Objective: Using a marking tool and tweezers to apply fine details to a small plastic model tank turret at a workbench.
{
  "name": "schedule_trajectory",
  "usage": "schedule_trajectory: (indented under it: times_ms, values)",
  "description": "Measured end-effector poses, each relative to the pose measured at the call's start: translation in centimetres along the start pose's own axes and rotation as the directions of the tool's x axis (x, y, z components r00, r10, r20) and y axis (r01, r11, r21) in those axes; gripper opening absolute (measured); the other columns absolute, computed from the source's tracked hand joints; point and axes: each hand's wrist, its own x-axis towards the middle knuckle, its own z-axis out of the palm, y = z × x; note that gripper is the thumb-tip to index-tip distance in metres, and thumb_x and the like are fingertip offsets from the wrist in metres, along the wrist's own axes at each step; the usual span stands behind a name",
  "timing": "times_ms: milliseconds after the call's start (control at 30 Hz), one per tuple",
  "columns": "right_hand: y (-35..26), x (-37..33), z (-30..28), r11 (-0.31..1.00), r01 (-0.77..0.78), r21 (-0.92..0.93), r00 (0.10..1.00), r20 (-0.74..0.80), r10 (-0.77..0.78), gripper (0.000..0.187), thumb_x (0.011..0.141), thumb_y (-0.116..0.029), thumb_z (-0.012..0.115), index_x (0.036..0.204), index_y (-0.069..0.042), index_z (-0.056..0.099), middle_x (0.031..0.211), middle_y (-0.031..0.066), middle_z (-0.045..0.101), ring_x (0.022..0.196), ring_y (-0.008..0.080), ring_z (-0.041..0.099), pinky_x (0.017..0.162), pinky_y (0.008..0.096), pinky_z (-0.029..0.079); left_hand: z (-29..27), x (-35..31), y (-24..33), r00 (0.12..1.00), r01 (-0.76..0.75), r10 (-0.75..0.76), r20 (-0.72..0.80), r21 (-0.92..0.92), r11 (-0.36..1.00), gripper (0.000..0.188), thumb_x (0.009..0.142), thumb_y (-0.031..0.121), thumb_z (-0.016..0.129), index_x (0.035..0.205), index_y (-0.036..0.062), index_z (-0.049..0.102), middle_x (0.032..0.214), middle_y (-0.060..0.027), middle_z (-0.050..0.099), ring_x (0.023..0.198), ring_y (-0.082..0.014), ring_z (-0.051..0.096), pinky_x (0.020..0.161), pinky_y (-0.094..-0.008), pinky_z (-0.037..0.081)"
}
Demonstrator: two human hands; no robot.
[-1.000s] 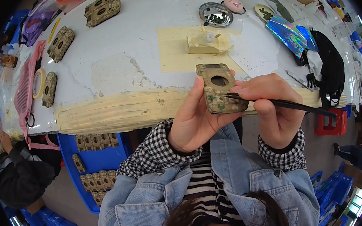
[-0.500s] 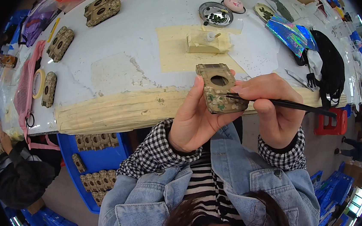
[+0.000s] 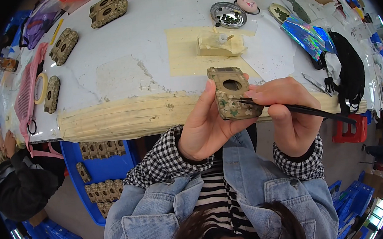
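Note:
Just above the table's near edge, my left hand (image 3: 201, 130) grips a camouflage-patterned toy tank hull (image 3: 222, 96) by its sides. Its top, with a round dark opening, faces up toward me. Between the thumb and fingers of my right hand (image 3: 294, 106) are black tweezers (image 3: 313, 110). Their tips meet the hull's surface just below the opening. Whether the tips pinch anything is too small to tell.
Beyond the hull stands a tape-covered block (image 3: 219, 45). A round metal dish (image 3: 229, 15) holds small dark pieces. More hulls lie on the table (image 3: 156, 27) and in a blue tray (image 3: 106, 161) at lower left. Another pair of tweezers (image 3: 315, 82) lies right. A co-worker's sleeve (image 3: 21, 173) is far left.
My hands, the hull and the tweezers look unmoved. At the far left the co-worker's hands have shifted slightly, and a person at the far right has moved.

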Motion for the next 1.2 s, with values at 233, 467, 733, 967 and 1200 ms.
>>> schedule_trajectory:
  times_ms: [233, 467, 733, 967, 1200]
  values:
    - [0.0, 0.0, -0.1, 1.0, 0.011, -0.008, 1.0, 0.009, -0.011, 0.017, 0.081, -0.01, 0.066, 0.092, 0.002, 0.062, 0.086, 0.0104, 0.066, 0.078, 0.0242, 0.063, 0.083, 0.0379, 0.049, 0.1, 0.0, 0.1, 1.0, -0.002, 0.002, -0.005, 0.009, 1.0, 0.055, 0.098, 0.043, 0.023, 0.136, 0.0039, 0.029, 0.13, -0.0118, 0.045, 0.117, -0.0219, 0.049, 0.098, -0.0382, 0.045]
    - [0.1, 0.0, -0.2, 1.0, 0.023, 0.011, 1.0, -0.002, -0.023, 0.019, 0.083, -0.012, 0.064, 0.093, 0.003, 0.062, 0.086, 0.0106, 0.065, 0.079, 0.023, 0.062, 0.083, 0.0372, 0.049, 0.2, 0.0, 0.1, 1.0, -0.001, 0.001, 0.002, -0.01, 1.0, 0.055, 0.098, 0.043, 0.021, 0.136, 0.0034, 0.029, 0.13, -0.0124, 0.045, 0.117, -0.0221, 0.049, 0.098, -0.0382, 0.045]
    - [1.0, -0.6, -0.2, 0.986, 0.071, 0.152, 0.962, -0.27, -0.027, 0.031, 0.092, -0.025, 0.051, 0.097, 0.005, 0.058, 0.092, 0.0153, 0.062, 0.081, 0.0188, 0.059, 0.073, 0.0303, 0.049, -1.1, -0.1, 0.3, 0.993, 0.053, -0.038, 0.11, -0.14, 0.989, 0.056, 0.098, 0.044, 0.021, 0.135, 0.0021, 0.029, 0.13, -0.0171, 0.045, 0.118, -0.0327, 0.048, 0.099, -0.0403, 0.044]
    - [1.6, 0.7, -0.3, 0.995, -0.101, 0.004, 0.96, -0.263, 0.098, 0.011, 0.091, -0.005, 0.051, 0.1, 0.002, 0.055, 0.095, 0.0063, 0.055, 0.081, 0.0122, 0.054, 0.068, 0.0251, 0.045, -0.9, -0.2, 0.4, 0.994, 0.061, -0.041, 0.104, -0.203, 0.977, 0.068, 0.096, 0.049, 0.025, 0.14, -0.0013, 0.012, 0.122, -0.0215, 0.047, 0.114, -0.0308, 0.051, 0.097, -0.0367, 0.047]
    - [4.8, 3.7, 0.1, 0.865, -0.031, -0.501, 0.977, -0.2, -0.08, 0.009, 0.082, -0.004, 0.062, 0.09, -0.004, 0.064, 0.075, 0.0079, 0.058, 0.068, 0.0189, 0.053, 0.061, 0.029, 0.042, -1.5, -0.6, 1.0, 0.984, 0.04, 0.006, 0.176, -0.256, 0.966, 0.061, 0.097, 0.048, 0.023, 0.139, 0.0046, 0.021, 0.119, -0.0189, 0.052, 0.112, -0.0315, 0.053, 0.092, -0.0363, 0.051]
